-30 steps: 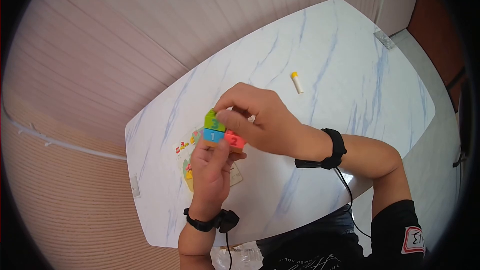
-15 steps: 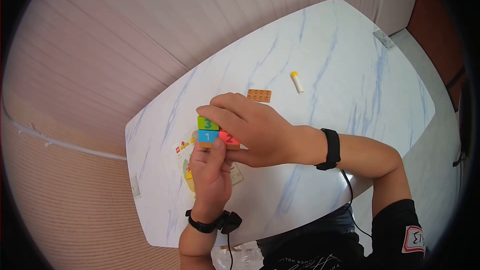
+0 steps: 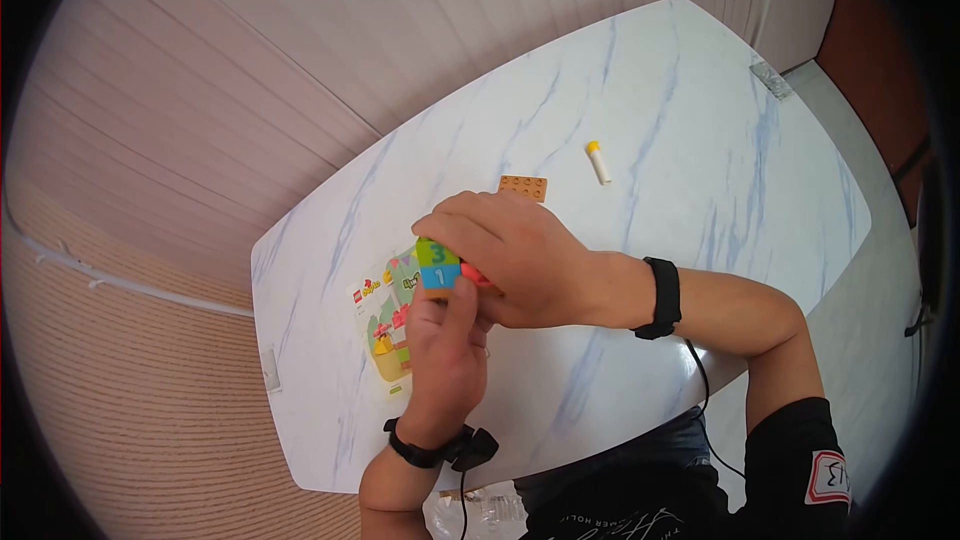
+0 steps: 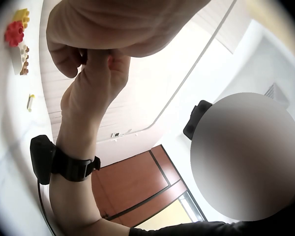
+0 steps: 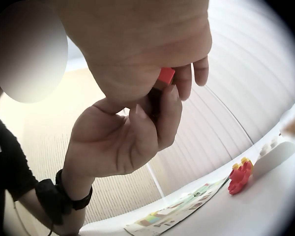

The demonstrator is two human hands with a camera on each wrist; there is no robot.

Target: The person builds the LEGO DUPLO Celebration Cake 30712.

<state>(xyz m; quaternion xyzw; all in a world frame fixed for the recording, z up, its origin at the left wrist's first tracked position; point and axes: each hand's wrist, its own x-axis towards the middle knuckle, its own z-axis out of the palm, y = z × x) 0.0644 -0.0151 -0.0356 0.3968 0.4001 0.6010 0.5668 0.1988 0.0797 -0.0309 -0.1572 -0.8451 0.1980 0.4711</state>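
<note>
Both hands meet at a small stack of toy building bricks above the table. In the head view, a green brick marked 3 (image 3: 437,253) sits on a blue brick marked 1 (image 3: 440,277), with a strip of orange below. The left hand (image 3: 447,365) grips this stack from beneath, its thumb on the front near the blue brick. Cupped over the top and right side, the right hand (image 3: 540,265) holds the stack too. It covers most of a red brick (image 3: 474,274), whose corner also shows as a red patch (image 5: 166,75) in the right wrist view.
An orange studded plate (image 3: 523,187) lies beyond the right hand. Farther off is a white tube with a yellow cap (image 3: 599,164). A printed leaflet (image 3: 385,325) lies left of the left hand. Wrist views show a red flower-shaped brick (image 5: 240,177) on the table.
The right hand came down from pinching the green brick to wrap the stack, uncovering the orange plate. The stack has since turned, leaving the red brick mostly covered; the left hand moved slightly right.
</note>
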